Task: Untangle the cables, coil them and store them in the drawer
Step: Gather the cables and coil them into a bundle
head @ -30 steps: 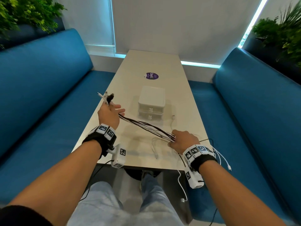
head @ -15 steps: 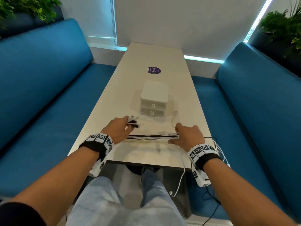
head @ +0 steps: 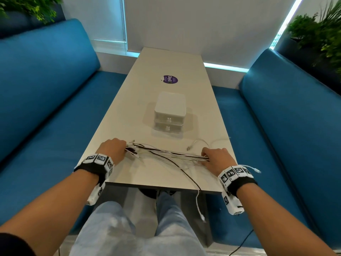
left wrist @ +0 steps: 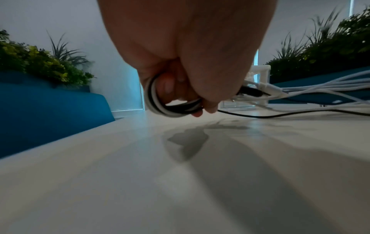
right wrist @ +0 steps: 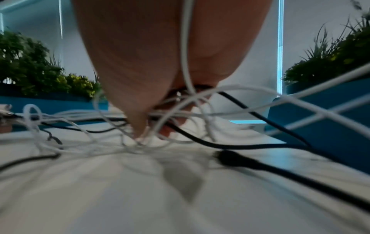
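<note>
A bundle of black and white cables (head: 166,153) stretches across the near end of the table (head: 129,111) between my two hands. My left hand (head: 115,149) grips the folded left end; in the left wrist view its fingers (left wrist: 200,95) curl round looped black and white cables (left wrist: 160,107). At the right end my right hand (head: 215,157) holds the bundle, with tangled strands (right wrist: 180,114) passing through its fingers. A loose white cable (head: 199,143) lies beyond it. One white cable (head: 198,202) hangs over the near edge. The white two-drawer box (head: 169,112) stands mid-table, both drawers closed.
Blue benches (head: 46,108) run along both sides of the narrow table. A purple sticker (head: 170,79) lies beyond the drawer box. Plants (head: 317,32) stand behind the bench backs. My knees (head: 129,228) are under the near edge.
My left hand came down from the air to the table and moved left, away from the right hand. The bundle now lies stretched and low across the near table end.
</note>
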A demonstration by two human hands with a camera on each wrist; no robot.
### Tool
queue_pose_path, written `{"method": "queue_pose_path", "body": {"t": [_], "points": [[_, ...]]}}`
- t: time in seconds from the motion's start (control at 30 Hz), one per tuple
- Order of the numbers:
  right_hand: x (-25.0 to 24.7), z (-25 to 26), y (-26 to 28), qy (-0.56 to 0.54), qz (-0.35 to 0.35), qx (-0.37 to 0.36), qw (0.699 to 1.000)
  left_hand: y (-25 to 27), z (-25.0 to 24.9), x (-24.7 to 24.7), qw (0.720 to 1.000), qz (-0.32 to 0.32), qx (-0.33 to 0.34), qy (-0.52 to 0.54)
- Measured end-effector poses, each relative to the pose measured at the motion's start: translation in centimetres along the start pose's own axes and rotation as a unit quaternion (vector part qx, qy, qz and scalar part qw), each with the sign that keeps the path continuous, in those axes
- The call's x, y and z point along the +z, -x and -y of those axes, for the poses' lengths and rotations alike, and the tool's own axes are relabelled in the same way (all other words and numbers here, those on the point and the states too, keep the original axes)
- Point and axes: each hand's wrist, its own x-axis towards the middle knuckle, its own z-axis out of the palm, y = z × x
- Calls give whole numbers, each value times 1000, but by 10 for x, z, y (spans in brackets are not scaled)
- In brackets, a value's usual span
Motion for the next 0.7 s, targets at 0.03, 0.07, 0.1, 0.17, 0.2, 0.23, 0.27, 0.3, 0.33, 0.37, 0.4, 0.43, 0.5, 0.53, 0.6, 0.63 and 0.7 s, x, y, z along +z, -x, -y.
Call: {"method": "queue_pose_path", "body": {"t": [0.03, 0.07, 0.1, 0.17, 0.2, 0.23, 0.27, 0.3, 0.33, 0.37, 0.4, 0.43, 0.5, 0.53, 0.6, 0.63, 0.7], "points": [[-1, 2, -1, 30, -10, 3, 1000, 1, 0, 1, 1000, 4, -12, 9], [-5, 3, -1, 63, -16, 15, 998, 1, 0, 0, 999, 5, -29, 19], [-8, 1, 0, 90, -21, 31, 995, 1, 4, -1, 999, 1, -47, 28], [-16, -15, 7, 110, 9, 83, 990, 1, 18, -3, 996, -16, -71, 44], [-18, -26, 12, 110, 23, 115, 987, 2, 25, -4, 995, -24, -80, 47], [-15, -38, 14, 105, 29, 143, 984, 3, 30, -4, 995, -31, -87, 49], [-14, -45, 17, 103, 36, 160, 981, 4, 32, -4, 994, -32, -89, 55], [-11, -48, 17, 94, 50, 166, 980, 5, 31, -2, 994, -27, -87, 67], [-9, -46, 17, 86, 61, 162, 981, 5, 27, -1, 993, -22, -86, 79], [-6, -44, 15, 74, 66, 148, 984, 4, 22, 1, 992, -21, -83, 91], [-6, -38, 13, 61, 66, 135, 987, 4, 17, 2, 992, -22, -81, 99], [-5, -33, 12, 51, 56, 118, 990, 3, 10, 2, 991, -23, -78, 107], [-8, -16, 10, 35, 23, 85, 995, 4, 1, -1, 990, -26, -76, 120], [-10, -6, 10, 33, 5, 70, 997, 4, -3, -3, 990, -27, -72, 122], [-13, 15, 8, 36, -31, 38, 998, 4, -7, -9, 991, -30, -55, 118], [-13, 26, 8, 24, -54, 12, 998, 4, -8, -12, 992, -31, -47, 113], [-13, 50, 8, -41, -76, -60, 994, 4, -9, -16, 994, -33, -34, 102]]}}
